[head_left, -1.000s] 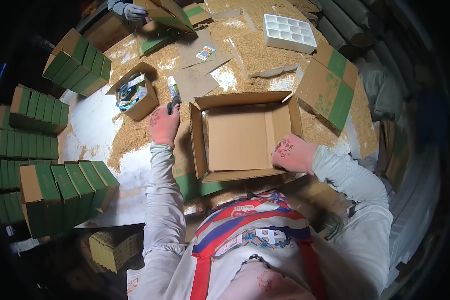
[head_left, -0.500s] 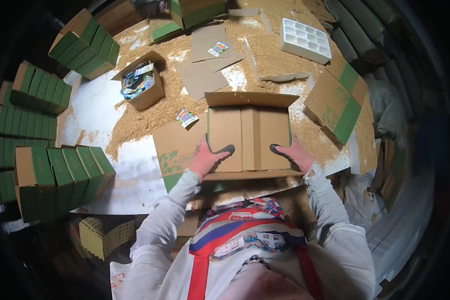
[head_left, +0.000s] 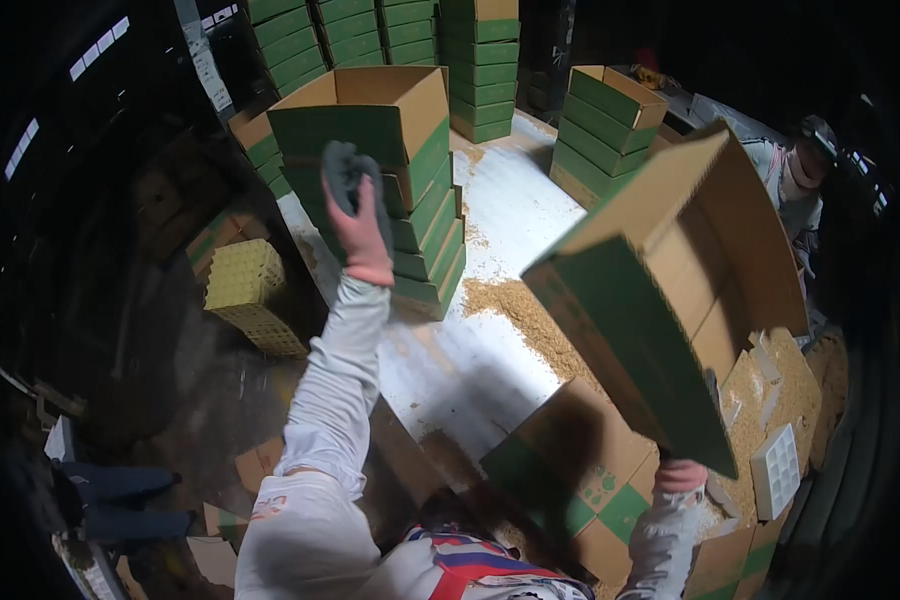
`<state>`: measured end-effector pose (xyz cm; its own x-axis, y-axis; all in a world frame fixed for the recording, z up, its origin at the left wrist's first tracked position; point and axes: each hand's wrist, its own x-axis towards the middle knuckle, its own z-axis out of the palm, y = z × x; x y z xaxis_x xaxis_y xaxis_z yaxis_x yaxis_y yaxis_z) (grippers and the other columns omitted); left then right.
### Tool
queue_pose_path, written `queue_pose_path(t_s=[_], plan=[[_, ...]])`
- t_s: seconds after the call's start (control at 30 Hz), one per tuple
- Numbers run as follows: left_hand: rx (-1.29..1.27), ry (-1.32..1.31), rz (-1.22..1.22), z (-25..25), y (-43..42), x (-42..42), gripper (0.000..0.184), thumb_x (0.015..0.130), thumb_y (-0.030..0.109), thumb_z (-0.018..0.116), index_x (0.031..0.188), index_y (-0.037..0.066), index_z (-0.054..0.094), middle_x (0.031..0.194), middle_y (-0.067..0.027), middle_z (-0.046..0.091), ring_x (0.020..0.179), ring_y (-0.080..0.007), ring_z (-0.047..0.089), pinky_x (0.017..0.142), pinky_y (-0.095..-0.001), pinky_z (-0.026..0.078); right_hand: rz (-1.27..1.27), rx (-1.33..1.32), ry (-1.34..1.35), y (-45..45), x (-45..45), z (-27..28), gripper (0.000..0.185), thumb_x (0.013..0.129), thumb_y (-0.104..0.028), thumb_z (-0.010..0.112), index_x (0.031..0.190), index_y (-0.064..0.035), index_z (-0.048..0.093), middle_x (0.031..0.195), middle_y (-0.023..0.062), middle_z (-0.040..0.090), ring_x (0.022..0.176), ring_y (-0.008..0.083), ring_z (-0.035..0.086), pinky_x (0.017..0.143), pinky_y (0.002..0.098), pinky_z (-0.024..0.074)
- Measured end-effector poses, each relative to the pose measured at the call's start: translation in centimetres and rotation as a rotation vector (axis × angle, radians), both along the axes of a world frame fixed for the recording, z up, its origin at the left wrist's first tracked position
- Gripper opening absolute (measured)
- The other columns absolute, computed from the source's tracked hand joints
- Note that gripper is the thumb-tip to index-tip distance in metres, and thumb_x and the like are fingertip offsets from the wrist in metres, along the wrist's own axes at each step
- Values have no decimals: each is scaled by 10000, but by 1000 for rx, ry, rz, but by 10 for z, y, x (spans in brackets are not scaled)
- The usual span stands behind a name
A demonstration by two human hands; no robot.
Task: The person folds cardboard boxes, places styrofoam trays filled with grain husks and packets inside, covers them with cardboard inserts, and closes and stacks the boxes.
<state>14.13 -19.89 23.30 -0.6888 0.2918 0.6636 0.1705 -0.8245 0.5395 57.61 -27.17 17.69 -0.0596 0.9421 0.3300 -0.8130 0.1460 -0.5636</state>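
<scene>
An open green-and-brown cardboard box (head_left: 620,320) hangs tilted in the air on the right, its opening facing up and right. My right hand (head_left: 682,476) grips it at the low corner, with most fingers hidden by the cardboard. On the left, my left hand (head_left: 355,215), in a pink glove with dark grip coating, is raised with its fingers extended in front of a stack of green boxes (head_left: 425,235). Whether it touches the stack is unclear. The top box (head_left: 345,125) of that stack is open and looks hollow.
More green stacks (head_left: 485,75) stand at the back, another (head_left: 605,135) beyond the held box. Flattened cardboard (head_left: 560,450) lies on the white table (head_left: 510,215) near loose brown grain (head_left: 530,315). A white tray (head_left: 776,470) is at right. A co-worker (head_left: 795,180) stands behind; another person's legs (head_left: 135,500) show lower left.
The view has swung left toward the stacks. The box, earlier on the table between both hands, is now lifted and tilted in my right hand. My left hand has left it and risen to the stack.
</scene>
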Motion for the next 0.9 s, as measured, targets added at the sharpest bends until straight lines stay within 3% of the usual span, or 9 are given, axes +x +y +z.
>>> queue_pose_path(t_s=[0.07,0.13,0.23,0.33,0.43,0.5,0.6,0.67,0.9], plan=[[-312,-19,592,18,35,-137,538,880,239,597,1306,-1,374,1273,-138,455,1124,-199,476,923,-313,418,24,262,-141,124,-51,-3,386,893,-140,561,1233,19,474,1162,139,554,1013,177,553,882,279,452],[-260,-311,254,44,40,-192,492,893,284,582,1258,-11,432,1168,-103,551,1042,-183,527,898,-298,396,-220,398,-505,187,-126,33,341,900,-137,538,1207,8,498,1095,143,584,903,178,602,825,267,490],[-522,102,119,-6,65,-287,356,928,290,519,1168,27,537,1056,-44,588,866,-153,566,743,-288,455,-55,190,-176,191,-279,144,511,808,-176,667,1226,54,487,1101,147,588,948,232,586,877,286,444],[-561,246,136,-36,66,-319,428,932,312,497,1223,-2,486,1116,-99,563,987,-181,529,835,-311,425,-111,-7,-463,220,-379,161,717,709,-396,736,1192,84,511,1185,225,528,1078,274,525,905,297,401],[-499,-32,-233,-23,41,-296,498,928,321,495,1287,-17,427,1230,-159,512,1089,-242,503,932,-321,384,313,106,-1168,233,-406,150,844,708,-647,599,1180,51,543,1226,262,488,1136,310,472,960,340,352],[-518,91,238,-45,36,-340,518,930,323,490,1301,-28,402,1294,-181,457,1151,-264,459,980,-326,336,57,309,-1588,236,-420,136,848,773,-719,411,1189,6,557,1234,240,500,1207,340,399,1022,426,281],[-436,3,521,-65,44,-271,519,922,319,506,1286,-39,412,1317,-211,445,1180,-298,440,1008,-344,317,-223,557,-1451,210,-353,75,563,872,-594,347,1203,-197,570,1341,239,374,1254,477,254,1026,545,234],[-435,67,663,-55,12,-164,441,919,230,517,1270,-21,430,1279,-199,468,1137,-289,471,978,-365,370,-265,530,-1201,165,-274,11,512,852,-456,514,1164,-53,552,1262,233,456,1186,428,381,1004,442,326],[-604,427,212,-191,-41,107,467,878,40,559,1311,-8,389,1352,-154,417,1161,-248,468,986,-355,395,-1098,-651,-944,-73,140,-129,320,833,-273,613,1049,-37,604,828,58,611,708,149,545,633,269,420]])
